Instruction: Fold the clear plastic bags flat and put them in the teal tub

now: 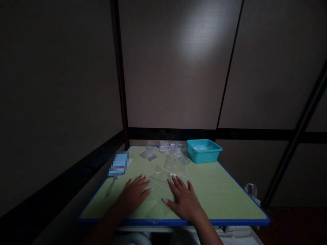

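Note:
My left hand [134,195] lies flat on the green tabletop with its fingers spread. To its right, my right hand [183,199] is also flat, its fingertips touching the near side of some clear plastic film. Between the hands and toward the front edge rests a thin transparent plastic bag [156,210], hard to make out against the table. Beyond the fingertips lies another crumpled clear plastic bag [174,164]. Neither hand grips anything.
More clear plastic bags [149,153] lie along the back of the blue-edged table [219,197]. A turquoise basin [204,156] with plastic inside stands at the back right. At the left edge sits a phone-like item [119,164], blurred, with a strap. Panelled walls enclose the left and back.

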{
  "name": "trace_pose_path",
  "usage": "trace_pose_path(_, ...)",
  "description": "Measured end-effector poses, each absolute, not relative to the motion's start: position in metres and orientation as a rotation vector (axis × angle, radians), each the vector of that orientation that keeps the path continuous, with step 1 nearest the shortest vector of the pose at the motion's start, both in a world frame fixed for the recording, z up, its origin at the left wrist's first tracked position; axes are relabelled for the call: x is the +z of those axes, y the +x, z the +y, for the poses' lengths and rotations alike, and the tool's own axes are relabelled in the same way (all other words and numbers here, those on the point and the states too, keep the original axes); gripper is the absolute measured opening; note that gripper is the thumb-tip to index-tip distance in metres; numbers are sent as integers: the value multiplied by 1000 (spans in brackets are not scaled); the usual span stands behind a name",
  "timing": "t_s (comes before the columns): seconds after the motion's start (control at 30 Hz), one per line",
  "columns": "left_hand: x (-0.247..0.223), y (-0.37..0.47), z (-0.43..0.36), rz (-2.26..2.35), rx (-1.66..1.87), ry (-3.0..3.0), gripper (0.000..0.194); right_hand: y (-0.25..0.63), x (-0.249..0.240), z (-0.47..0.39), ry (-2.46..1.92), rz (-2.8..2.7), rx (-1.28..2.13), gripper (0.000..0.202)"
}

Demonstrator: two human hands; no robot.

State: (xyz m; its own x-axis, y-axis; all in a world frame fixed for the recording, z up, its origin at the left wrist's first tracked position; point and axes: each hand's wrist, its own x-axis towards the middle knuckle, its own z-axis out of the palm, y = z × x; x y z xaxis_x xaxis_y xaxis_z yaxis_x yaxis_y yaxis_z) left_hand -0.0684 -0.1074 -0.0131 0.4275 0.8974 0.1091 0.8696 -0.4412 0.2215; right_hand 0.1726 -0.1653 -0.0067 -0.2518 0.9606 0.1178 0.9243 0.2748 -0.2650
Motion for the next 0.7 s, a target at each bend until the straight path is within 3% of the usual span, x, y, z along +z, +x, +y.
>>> trace_pose_path(0.27,-14,-67,-111,1598,387,2569,48,174,-7,-165,-1739,-2281,227,73)
trace_pose_path(0.47,5,-45,-89,1771,619,2493,27,172,-4,-166,-1765,-2287,227,73)
trace_pose_path(0.7,1,-23,-51,1837,519,2332,20,173,-6,-164,-1769,-2292,264,74)
